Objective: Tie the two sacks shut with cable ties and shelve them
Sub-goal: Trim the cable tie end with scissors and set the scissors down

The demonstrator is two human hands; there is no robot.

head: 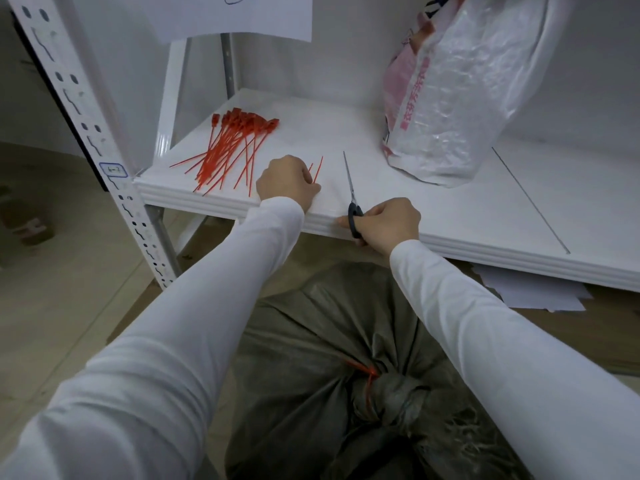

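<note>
the grey sack [332, 375] sits on the floor just below the shelf [450, 209], its neck gathered into a knot-like bunch near the bottom of the view. a red tie [367, 372] is cinched around that neck, its loose tail running up and to the left. the white sack [460, 91] stands upright on the shelf at the right, long axis near vertical, leaning slightly, with pink print down its left side; its top is out of frame.

a pile of spare ties [230, 150] lies on the left of the shelf — heads bunched at the far end, tails fanning toward the front edge. the left hand [287, 181] rests on the shelf just right of the pile, curled into a loose fist, pinching thin red strips [317, 171] that point away and slightly right.

the right hand [384, 223] is at the shelf's front edge, fingers closed through the black handles of the scissors [350, 188]. the blades are together and lie flat on the shelf, pointing away from the person — long axis nearly front to back, between the two hands.

white sleeves cover both arms. some papers [530, 289] lie under the shelf at the right.
</note>
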